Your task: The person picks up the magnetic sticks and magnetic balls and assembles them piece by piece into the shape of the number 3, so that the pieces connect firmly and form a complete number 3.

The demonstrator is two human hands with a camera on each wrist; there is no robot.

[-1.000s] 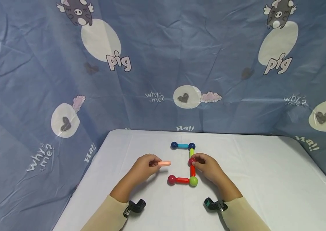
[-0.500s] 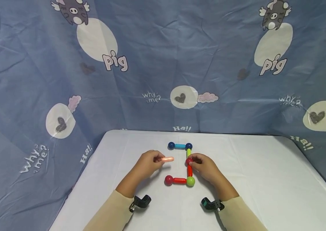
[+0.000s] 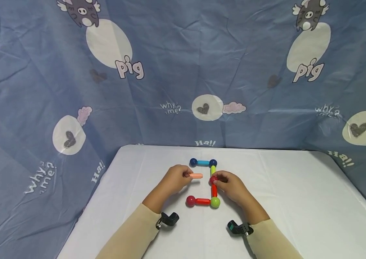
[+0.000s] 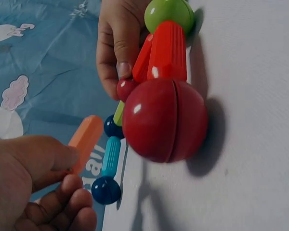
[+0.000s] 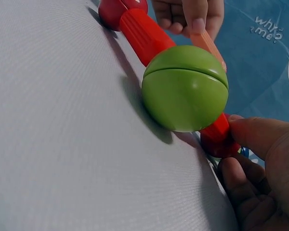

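Note:
My left hand (image 3: 177, 178) pinches one end of an orange stick (image 3: 196, 176), its free end pointing at the red ball (image 3: 213, 180) midway along the chain. That ball is gripped between thumb and fingers of my right hand (image 3: 232, 185). A yellow-green stick (image 3: 213, 170) runs from it to a dark blue ball (image 3: 213, 163); a light blue stick (image 3: 203, 163) links this to another dark blue ball (image 3: 193, 162). On the near side, a red stick (image 3: 214, 190) leads to a green ball (image 3: 215, 202), then another red stick (image 3: 203, 201) and a larger red ball (image 3: 190, 201).
The pieces lie on a white-covered table (image 3: 293, 201). Behind it hangs a blue printed curtain (image 3: 163, 72), which also covers the left side. Black wrist cameras sit on both wrists, over beige sleeves (image 3: 131, 233).
My left hand has carried the orange stick right and slightly away from me, closer to the middle red ball. The right hand keeps its grip on that ball, and the chain keeps its shape.

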